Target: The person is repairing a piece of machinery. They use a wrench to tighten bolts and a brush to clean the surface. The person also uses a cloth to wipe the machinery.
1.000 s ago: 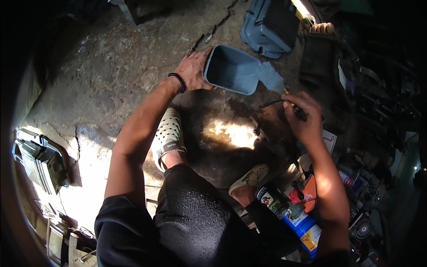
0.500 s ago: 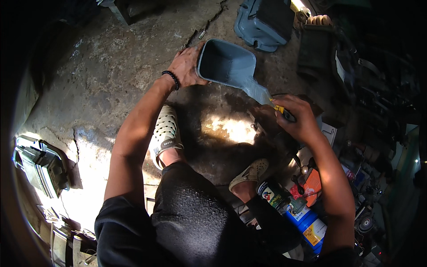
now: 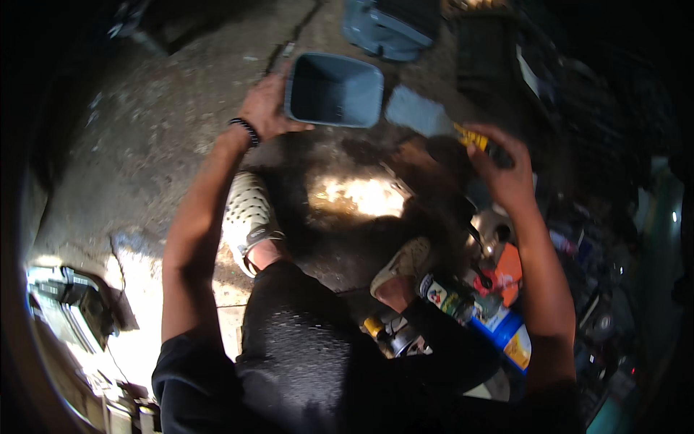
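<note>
A grey rectangular plastic tub is held out in front of me, its open top tilted toward me. My left hand grips it by its left side, with a dark bead bracelet at the wrist. To the right, my right hand is closed around the yellow and black handle of a putty knife. Its wide, flat grey blade points left, just off the tub's right wall, and is blurred by motion. The bottom of the tub is in shadow.
A blue-grey plastic case lies on the floor beyond the tub. Near my right foot stand a blue and white container and a dark can. An orange packet and clutter lie farther right. A dark-framed object rests at left.
The tub has shifted left and slightly away from me in my left hand. The putty knife's blade has come off the tub's right edge as my right hand moved right and up.
</note>
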`<action>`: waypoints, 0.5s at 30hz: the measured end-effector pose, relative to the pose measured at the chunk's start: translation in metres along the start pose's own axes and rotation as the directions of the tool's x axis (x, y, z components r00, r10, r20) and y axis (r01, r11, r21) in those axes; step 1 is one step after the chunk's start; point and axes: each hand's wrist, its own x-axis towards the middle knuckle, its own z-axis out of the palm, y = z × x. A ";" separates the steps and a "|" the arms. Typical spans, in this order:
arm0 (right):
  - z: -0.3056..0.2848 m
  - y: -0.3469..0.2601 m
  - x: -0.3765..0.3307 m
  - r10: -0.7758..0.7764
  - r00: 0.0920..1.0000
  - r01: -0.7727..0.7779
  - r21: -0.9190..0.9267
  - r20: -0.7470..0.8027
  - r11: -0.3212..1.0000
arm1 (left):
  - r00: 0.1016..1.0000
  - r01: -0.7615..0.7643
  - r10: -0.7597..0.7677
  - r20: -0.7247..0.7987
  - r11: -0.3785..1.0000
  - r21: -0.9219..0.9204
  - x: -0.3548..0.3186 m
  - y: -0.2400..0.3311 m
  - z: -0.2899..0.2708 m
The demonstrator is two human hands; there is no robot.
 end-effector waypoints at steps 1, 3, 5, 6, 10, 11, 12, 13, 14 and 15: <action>-0.013 0.002 -0.007 0.151 0.988 -0.147 0.170 -0.013 0.974 | 0.999 -0.039 0.039 -0.001 0.999 0.005 0.000 0.000 0.001; -0.037 0.013 -0.015 0.333 0.943 -0.281 0.535 0.000 0.797 | 0.998 -0.049 0.049 -0.028 0.999 0.001 0.002 0.000 0.003; -0.060 0.025 -0.034 0.372 0.928 -0.223 0.797 -0.003 0.562 | 0.999 0.043 -0.042 -0.025 0.998 0.052 -0.005 0.001 0.000; -0.072 0.031 -0.048 0.379 0.924 -0.174 0.831 -0.048 0.529 | 0.994 0.105 -0.104 -0.018 0.987 0.123 -0.011 0.002 -0.003; -0.115 0.050 -0.118 0.390 0.878 0.037 0.854 -0.276 0.519 | 0.969 0.246 -0.237 -0.065 0.932 0.265 -0.056 0.015 -0.035; -0.128 0.053 -0.137 0.403 0.856 0.045 0.823 -0.323 0.566 | 0.960 0.281 -0.271 -0.074 0.918 0.282 -0.072 0.024 -0.047; -0.136 0.056 -0.155 0.455 0.804 0.032 0.791 -0.384 0.612 | 0.960 0.280 -0.267 -0.084 0.924 0.261 -0.088 0.037 -0.060; -0.144 0.059 -0.173 0.477 0.757 0.052 0.768 -0.447 0.638 | 0.963 0.268 -0.260 -0.066 0.930 0.251 -0.102 0.052 -0.078; -0.152 0.062 -0.191 0.485 0.738 -0.008 0.712 -0.469 0.702 | 0.970 0.243 -0.231 -0.082 0.949 0.201 -0.114 0.072 -0.093; -0.158 0.066 -0.206 0.504 0.712 -0.076 0.661 -0.489 0.747 | 0.976 0.217 -0.202 -0.084 0.946 0.242 -0.123 0.096 -0.112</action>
